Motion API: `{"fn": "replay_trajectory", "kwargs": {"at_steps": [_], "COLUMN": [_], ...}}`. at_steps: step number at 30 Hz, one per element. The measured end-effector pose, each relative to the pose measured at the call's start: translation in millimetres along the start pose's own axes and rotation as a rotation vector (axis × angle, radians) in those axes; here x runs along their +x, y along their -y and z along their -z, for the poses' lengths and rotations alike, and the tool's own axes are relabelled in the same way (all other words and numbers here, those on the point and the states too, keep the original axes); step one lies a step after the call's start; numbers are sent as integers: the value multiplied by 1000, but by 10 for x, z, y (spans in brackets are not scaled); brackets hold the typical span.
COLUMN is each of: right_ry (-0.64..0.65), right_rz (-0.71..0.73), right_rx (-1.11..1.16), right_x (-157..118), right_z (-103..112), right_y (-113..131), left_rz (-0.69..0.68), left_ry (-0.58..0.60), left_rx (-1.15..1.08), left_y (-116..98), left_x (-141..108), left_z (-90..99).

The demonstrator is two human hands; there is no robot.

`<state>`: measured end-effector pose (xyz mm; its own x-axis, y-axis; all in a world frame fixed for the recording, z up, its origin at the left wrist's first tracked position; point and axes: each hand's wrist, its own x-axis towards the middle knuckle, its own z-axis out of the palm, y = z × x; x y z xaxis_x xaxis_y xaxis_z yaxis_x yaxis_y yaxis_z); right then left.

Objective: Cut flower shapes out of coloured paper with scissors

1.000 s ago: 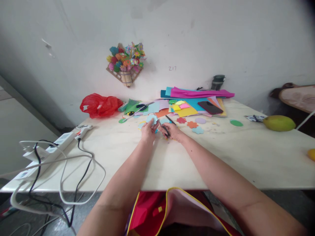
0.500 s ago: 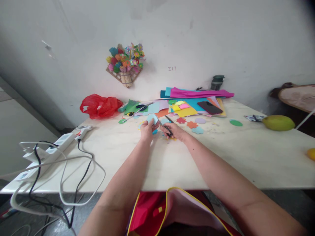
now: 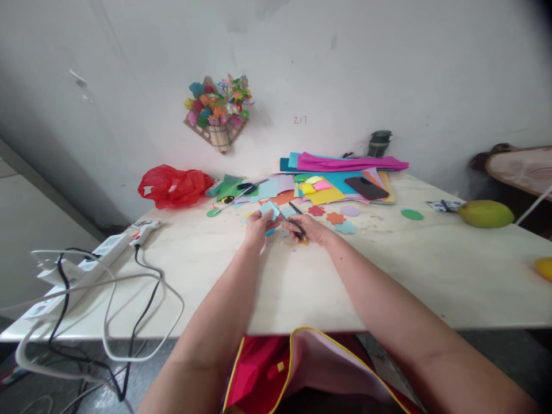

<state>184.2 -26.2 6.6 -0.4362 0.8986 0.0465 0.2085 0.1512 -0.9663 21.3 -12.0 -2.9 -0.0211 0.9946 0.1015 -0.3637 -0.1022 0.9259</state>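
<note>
My left hand pinches a light blue paper piece with a scalloped edge. My right hand grips black-handled scissors, whose blades point up and left and meet the paper's right side. Right of the hands lie paper flowers: a red one, an orange one and a light blue one. A lilac oval is beside them. Small paper scraps lie under and around both hands.
Coloured sheets with a phone lie behind the hands. A red plastic bag and a second pair of scissors are at the back left. Power strips with cables lie left; a yellow-green fruit lies right.
The light blue paper has turned slightly in my left hand, and more of its scalloped edge shows. The scissors remain in my right hand. The view has shifted very slightly.
</note>
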Motion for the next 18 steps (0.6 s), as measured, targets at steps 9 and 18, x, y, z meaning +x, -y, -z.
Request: {"fn": "replay_trajectory", "kwargs": {"at_steps": [9,18], "right_ry": [-6,-11], "right_rz": [-15,-21], "right_rx": [-14,25], "right_x": [-16,-32], "right_z": [-1,-11], "right_y": [40,80], "left_rz": [-8,-11], "left_ry": [-2,-4], "left_rx": [-6,-35], "left_y": [-8,-8], "left_x": [3,13], "left_z": [13,18]}}
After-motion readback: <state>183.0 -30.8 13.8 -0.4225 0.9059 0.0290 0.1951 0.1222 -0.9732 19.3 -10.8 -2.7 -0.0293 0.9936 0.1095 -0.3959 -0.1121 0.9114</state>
